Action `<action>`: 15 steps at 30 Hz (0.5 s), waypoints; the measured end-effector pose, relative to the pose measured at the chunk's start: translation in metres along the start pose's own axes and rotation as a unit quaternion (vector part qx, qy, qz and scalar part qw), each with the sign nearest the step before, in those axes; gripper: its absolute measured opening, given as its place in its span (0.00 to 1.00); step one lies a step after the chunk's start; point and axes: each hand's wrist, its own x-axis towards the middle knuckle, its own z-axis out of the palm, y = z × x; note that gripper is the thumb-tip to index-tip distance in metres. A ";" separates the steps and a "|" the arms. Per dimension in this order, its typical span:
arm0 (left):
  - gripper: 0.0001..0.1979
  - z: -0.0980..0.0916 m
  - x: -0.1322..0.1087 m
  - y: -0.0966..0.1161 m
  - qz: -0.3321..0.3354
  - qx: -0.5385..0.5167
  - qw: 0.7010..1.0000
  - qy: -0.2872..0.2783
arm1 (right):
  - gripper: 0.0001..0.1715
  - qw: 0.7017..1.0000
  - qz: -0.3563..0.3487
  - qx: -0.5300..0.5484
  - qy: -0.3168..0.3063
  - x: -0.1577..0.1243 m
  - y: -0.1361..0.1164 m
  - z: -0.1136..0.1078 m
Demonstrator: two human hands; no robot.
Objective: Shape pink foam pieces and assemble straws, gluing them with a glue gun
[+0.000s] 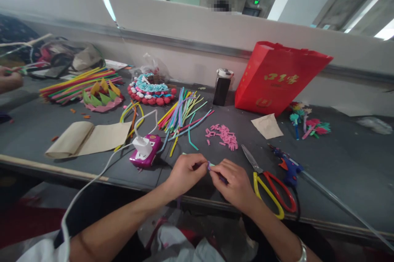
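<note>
Above the table's front edge, my left hand (188,172) is closed, its fingertips pinching a thin pale green stick. A small purple piece (209,165) shows on that stick between my two hands. My right hand (233,180) pinches from the other side, its fingers bent and touching the same piece; most of it is hidden by my fingers. Just beyond lies a heap of small pink pieces (226,135). To the right of my right hand are scissors (260,170) with one yellow and one red handle, then a blue glue gun (292,170) with a long clear glue stick.
A pink power strip (147,151) with a white plug and cable stands left of my hands. Behind are colourful fuzzy sticks (181,110), a black bottle (222,87) and a red bag (277,79). A beige paper roll (83,139) lies left; another person's hand (10,80) is far left.
</note>
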 end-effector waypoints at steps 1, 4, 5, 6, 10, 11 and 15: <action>0.08 0.000 -0.001 0.001 0.030 0.045 0.999 -0.008 | 0.09 1.000 0.006 0.000 0.002 0.000 0.000 -0.002; 0.08 -0.003 -0.002 0.004 0.086 0.090 0.990 -0.060 | 0.09 1.000 0.022 0.006 0.010 0.002 0.002 -0.011; 0.08 -0.004 -0.002 0.005 0.090 0.076 0.989 -0.085 | 0.08 0.999 0.027 0.014 0.014 0.002 0.003 -0.014; 0.08 -0.005 -0.003 0.006 0.085 0.046 0.990 -0.106 | 0.08 0.999 0.033 0.024 0.020 0.003 0.003 -0.015; 0.09 -0.005 -0.003 0.007 -0.006 -0.125 0.986 -0.112 | 0.08 0.993 0.081 0.079 0.020 0.002 0.003 -0.011; 0.10 -0.004 -0.003 0.005 -0.025 -0.152 0.983 -0.095 | 0.09 0.992 0.092 0.090 0.016 0.001 0.001 -0.007; 0.09 -0.001 -0.004 0.001 -0.026 -0.109 0.993 -0.033 | 0.11 0.993 0.081 0.085 0.002 -0.003 -0.007 0.005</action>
